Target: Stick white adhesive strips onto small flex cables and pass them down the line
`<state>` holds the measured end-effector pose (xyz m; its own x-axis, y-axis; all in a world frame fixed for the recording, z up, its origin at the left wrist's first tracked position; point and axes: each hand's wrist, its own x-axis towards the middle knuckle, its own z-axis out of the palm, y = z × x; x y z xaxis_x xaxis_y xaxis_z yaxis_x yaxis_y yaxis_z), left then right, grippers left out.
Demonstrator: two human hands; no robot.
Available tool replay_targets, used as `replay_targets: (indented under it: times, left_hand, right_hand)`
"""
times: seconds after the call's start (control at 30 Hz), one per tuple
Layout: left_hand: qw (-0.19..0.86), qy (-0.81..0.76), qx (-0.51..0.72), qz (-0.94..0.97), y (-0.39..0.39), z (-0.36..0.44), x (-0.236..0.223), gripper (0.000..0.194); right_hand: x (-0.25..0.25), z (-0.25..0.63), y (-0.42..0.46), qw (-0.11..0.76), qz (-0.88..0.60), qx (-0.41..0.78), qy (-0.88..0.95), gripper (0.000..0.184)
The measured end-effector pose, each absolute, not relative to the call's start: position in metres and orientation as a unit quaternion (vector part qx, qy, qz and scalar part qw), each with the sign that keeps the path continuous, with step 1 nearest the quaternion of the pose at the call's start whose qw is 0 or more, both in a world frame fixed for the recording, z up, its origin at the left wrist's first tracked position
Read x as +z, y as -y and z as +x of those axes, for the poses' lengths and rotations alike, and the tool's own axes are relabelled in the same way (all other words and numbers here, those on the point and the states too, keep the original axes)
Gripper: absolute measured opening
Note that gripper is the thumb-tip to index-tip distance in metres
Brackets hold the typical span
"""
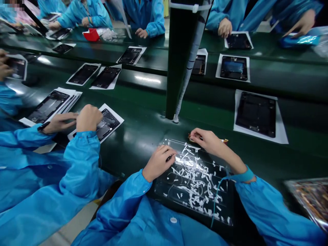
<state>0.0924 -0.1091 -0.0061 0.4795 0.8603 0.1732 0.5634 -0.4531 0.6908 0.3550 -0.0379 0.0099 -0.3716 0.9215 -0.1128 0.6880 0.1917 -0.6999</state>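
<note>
My right hand (208, 140) is closed in a pinch at the far edge of a clear plastic tray (159, 189). Between its fingertips is a thin orange-brown flex cable (225, 140), whose other end shows past the back of the hand. Over the tray's upper left part is my left hand (160, 162), thumb and fingers drawn together; whatever is in them, if anything, is too small to make out. Many small white strips (193, 177) lie scattered over the tray. A blue wrist strap (242, 176) circles my right wrist, its cord hanging across the tray.
A dark post (176, 61) rises from the green bench beyond my hands. At right lies a black device housing (256, 114) on white paper; a bag of brown parts (312, 198) is nearer. A co-worker's hands (88, 118) work over another housing (109, 123) at left.
</note>
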Motion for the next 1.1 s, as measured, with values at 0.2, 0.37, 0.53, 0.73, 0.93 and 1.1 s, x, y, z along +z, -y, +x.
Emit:
replay_targets:
  times: [0.2,0.37,0.53,0.73,0.93,1.1]
  left_hand:
    - [0.466,-0.483,0.337,0.660,0.083,0.124,0.008,0.019]
    - [0.531,-0.373,0.287,0.705,0.061,0.166,0.019,0.036]
    - [0.479,-0.347,0.293,0.751,0.072,0.183,0.034,0.028]
    - [0.284,-0.385,0.273,0.834,0.095,0.186,0.031,0.028]
    - [0.341,-0.426,0.285,0.788,0.106,0.183,0.037,0.031]
    - [0.501,-0.389,0.347,0.690,0.104,0.175,0.048,0.028]
  right_hand:
    - [0.030,0.372,0.052,0.248,-0.553,0.404,0.685,0.039]
    - [0.050,0.379,0.067,0.320,-0.529,0.450,0.644,0.039]
    - [0.054,0.381,0.094,0.433,-0.522,0.500,0.539,0.042]
    - [0.031,0.354,0.135,0.482,-0.605,0.357,0.524,0.034]
    - [0.035,0.352,0.148,0.494,-0.622,0.303,0.527,0.029]
    - [0.047,0.363,0.164,0.432,-0.618,0.354,0.554,0.025]
